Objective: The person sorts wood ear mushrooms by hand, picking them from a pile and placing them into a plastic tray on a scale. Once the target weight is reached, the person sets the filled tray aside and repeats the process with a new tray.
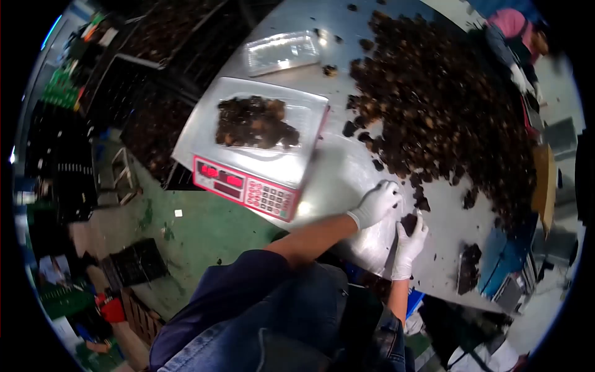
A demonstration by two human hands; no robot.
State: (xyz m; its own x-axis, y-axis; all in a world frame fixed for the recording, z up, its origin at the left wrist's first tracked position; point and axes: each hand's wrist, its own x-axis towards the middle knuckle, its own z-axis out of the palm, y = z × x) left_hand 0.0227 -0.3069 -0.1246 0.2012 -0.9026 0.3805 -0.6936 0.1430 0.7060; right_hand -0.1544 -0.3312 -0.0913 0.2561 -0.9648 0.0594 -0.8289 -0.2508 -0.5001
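Note:
My left hand, in a white glove, has its fingers curled over the steel table by the near edge of a heap of dark brown, lumpy pieces. What it pinches, if anything, is too small to make out. My right hand, also gloved in white, is closed round a dark brown piece just right of the left hand. Up and left of my hands, a scale with a red-framed panel and lit red digits bears a clear tray filled with the same pieces.
An unfilled clear plastic tray lies behind the scale. Another filled tray sits near the right front table edge. Black crates of dark pieces stand left of the table. Another person in pink is at the far right.

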